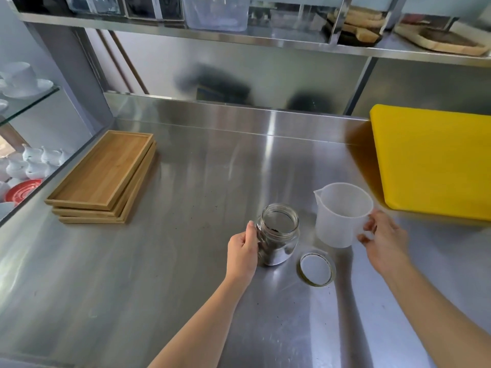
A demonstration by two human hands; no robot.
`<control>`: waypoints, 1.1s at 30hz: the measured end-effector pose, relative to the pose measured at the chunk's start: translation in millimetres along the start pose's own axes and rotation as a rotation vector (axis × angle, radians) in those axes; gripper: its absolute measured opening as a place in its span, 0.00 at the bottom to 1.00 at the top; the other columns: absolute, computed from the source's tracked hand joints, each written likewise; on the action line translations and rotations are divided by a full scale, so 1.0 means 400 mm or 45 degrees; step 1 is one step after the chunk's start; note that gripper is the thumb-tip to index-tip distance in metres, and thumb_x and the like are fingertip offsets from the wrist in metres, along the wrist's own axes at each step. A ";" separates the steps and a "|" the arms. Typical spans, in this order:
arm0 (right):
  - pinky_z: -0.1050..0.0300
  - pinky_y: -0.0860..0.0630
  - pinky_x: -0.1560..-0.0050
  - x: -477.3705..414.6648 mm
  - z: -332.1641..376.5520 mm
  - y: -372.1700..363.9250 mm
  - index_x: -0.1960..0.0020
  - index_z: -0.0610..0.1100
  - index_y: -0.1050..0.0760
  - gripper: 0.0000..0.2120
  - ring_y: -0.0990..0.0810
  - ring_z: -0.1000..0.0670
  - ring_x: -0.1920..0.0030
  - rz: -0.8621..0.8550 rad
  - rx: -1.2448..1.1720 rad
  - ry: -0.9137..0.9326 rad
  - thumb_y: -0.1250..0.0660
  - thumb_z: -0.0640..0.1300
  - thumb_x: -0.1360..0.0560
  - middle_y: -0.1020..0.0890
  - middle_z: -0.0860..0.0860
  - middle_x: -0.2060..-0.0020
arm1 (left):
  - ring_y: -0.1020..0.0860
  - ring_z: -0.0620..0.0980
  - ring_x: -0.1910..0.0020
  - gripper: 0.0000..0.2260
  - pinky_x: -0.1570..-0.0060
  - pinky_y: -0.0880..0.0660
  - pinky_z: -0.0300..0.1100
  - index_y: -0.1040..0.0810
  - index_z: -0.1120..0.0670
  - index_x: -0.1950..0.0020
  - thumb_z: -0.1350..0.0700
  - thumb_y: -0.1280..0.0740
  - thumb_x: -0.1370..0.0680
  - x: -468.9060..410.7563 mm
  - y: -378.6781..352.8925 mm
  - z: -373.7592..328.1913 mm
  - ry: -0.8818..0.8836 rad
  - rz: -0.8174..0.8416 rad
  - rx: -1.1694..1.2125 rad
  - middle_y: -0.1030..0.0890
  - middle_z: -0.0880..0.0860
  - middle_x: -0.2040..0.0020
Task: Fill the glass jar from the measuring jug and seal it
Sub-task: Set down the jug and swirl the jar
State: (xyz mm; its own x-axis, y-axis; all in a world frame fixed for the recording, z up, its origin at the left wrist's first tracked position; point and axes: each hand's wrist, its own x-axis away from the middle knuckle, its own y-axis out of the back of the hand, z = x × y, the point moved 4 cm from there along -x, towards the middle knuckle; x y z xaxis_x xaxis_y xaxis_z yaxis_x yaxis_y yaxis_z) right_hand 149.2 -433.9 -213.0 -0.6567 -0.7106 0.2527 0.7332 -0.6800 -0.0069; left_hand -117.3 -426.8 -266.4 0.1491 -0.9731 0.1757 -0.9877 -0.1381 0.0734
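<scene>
An open glass jar stands upright on the steel counter with dark grains inside. My left hand grips its left side. To its right stands a translucent white measuring jug, upright, spout to the left, and it looks empty. My right hand is at the jug's handle on its right side, fingers curled around it. The jar's round lid lies flat on the counter in front, between jar and jug, its white inner face up.
A stack of three wooden trays lies at the left. A yellow cutting board lies at the right, just behind the jug. White crockery sits on glass shelves at far left. A steel shelf hangs overhead.
</scene>
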 end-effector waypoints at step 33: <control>0.67 0.32 0.44 0.237 -0.047 -0.171 0.36 0.51 0.36 0.30 0.29 0.59 0.44 0.799 0.745 0.835 0.28 0.49 0.35 0.29 0.55 0.45 | 0.44 0.45 0.77 0.23 0.72 0.45 0.43 0.42 0.54 0.74 0.51 0.43 0.20 0.026 0.000 -0.033 0.023 -0.049 0.079 0.41 0.48 0.77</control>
State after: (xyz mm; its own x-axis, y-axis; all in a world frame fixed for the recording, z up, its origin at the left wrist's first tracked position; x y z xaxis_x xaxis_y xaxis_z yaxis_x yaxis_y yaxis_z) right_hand 33.4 -458.0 -206.9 0.0264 -0.9786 -0.2038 0.8280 -0.0928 0.5529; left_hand -115.2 -434.6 -251.5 0.1871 -0.9634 0.1918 -0.9822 -0.1868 0.0197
